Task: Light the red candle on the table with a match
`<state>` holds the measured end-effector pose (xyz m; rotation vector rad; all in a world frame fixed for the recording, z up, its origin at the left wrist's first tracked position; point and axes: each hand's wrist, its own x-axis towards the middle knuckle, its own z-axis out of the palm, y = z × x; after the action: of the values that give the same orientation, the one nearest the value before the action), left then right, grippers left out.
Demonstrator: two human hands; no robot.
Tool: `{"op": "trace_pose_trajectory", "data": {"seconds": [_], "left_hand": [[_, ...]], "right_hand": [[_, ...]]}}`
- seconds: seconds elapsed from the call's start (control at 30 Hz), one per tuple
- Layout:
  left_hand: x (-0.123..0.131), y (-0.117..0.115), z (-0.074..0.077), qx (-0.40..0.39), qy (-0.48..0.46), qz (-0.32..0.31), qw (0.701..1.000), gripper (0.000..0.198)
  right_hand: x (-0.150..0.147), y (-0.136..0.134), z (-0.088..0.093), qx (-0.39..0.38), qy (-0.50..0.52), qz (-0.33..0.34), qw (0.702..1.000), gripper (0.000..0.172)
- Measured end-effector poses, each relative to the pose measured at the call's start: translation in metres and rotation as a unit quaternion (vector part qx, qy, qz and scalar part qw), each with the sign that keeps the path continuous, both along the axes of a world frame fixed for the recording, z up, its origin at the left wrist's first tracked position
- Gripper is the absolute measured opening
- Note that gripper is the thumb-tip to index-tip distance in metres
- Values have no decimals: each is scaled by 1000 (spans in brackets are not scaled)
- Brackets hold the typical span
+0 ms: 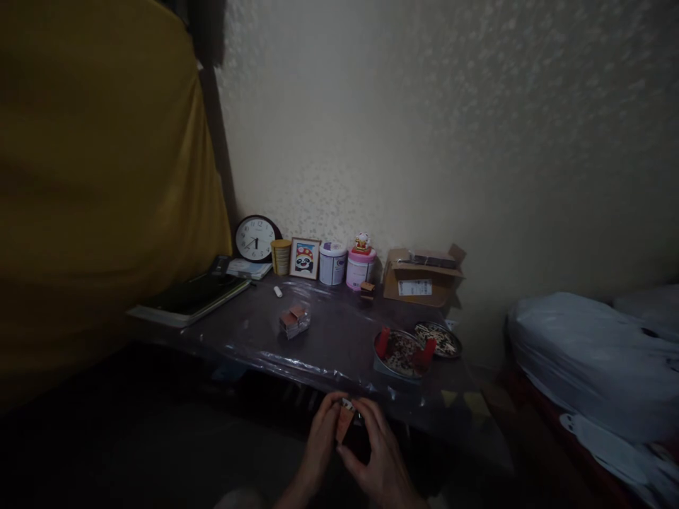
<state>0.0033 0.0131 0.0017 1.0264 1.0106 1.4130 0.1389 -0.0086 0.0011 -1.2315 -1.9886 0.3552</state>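
Just in front of the table's near edge, both hands are around a small orange-brown matchbox (345, 423). My left hand (318, 435) grips its left side, fingers curled over the upper end. At that end, something pale and dark shows, too small to make out. My right hand (378, 449) closes on it from the right, fingers at the top and thumb by the lower end. Beyond the hands, a stack of similar small boxes (295, 322) in clear plastic lies on the table. To the right are a round dish (378, 353) with dark and pale bits and red pieces, and another dish (460, 346) of pale sticks.
Along the wall stand a clock (257, 239), a yellow cup (281, 257), a panda picture (305, 259), two tins (332, 264) and an open cardboard box (392, 286). A dark folder (196, 300) lies left on the plastic-covered table (339, 332). A yellow curtain (106, 177) hangs left.
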Motion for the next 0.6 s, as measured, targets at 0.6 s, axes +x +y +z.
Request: {"op": "trace_pose_trajectory", "data": {"seconds": [0.6], "left_hand": [[6, -2, 5, 7, -61, 25, 998, 22]], "right_hand": [[-7, 0, 5, 16, 29, 23, 999, 43]]}}
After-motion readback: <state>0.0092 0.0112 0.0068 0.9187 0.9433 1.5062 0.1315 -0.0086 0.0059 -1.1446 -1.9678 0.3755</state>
